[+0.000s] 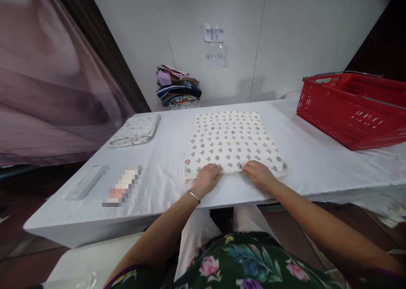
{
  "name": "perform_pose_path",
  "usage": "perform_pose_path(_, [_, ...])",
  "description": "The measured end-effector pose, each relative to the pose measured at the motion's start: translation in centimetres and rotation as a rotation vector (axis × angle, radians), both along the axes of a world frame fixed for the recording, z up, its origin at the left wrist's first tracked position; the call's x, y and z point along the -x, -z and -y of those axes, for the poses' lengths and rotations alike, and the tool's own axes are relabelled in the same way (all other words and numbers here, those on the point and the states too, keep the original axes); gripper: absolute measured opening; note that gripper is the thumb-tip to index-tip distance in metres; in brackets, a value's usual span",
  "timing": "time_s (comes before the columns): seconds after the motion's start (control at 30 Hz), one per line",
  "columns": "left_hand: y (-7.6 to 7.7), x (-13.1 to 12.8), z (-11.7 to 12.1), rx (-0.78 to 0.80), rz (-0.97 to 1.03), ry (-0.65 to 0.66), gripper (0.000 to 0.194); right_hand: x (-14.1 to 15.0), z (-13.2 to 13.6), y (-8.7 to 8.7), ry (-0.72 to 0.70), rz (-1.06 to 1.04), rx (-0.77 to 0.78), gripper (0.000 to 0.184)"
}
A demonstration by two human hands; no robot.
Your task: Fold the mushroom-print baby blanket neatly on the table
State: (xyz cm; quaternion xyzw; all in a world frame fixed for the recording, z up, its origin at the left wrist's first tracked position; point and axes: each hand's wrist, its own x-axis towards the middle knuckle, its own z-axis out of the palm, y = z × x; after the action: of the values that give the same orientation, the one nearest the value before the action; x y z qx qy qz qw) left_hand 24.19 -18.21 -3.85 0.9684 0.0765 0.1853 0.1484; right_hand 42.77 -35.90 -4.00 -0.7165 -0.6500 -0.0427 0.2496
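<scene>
A white cloth (228, 143) printed with small grey and coloured mushrooms lies spread in a rough rectangle on the table in front of me, its layers showing along the near edge. My left hand (207, 177) wears a bracelet and pinches that near edge left of the middle. A short way to the right, my right hand (259, 175) grips the same edge between thumb and fingers. The far part of the cloth rests flat on the tabletop.
A folded patterned cloth (136, 130) lies at the left. Nearer are a pale oblong item (85, 183) and a pixelated item (123, 186). Stacked fabrics (178, 88) stand by the wall. A red basket (352, 111) occupies the right side of the white table (168, 153).
</scene>
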Motion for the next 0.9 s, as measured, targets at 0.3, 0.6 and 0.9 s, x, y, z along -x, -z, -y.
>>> perform_pose_path(0.3, [-0.1, 0.3, 0.0, -0.020, -0.002, 0.013, 0.009, 0.3, 0.0, 0.0, 0.001, 0.119, -0.066, 0.029])
perform_pose_path(0.6, [0.1, 0.2, 0.0, -0.127, 0.024, -0.065, 0.015, 0.1, 0.1, 1.4, 0.005, 0.154, -0.056, 0.026])
perform_pose_path(0.9, [0.6, 0.5, 0.3, -0.303, -0.064, -0.034, 0.026, 0.6, 0.1, 0.8, -0.036, 0.281, 0.050, 0.025])
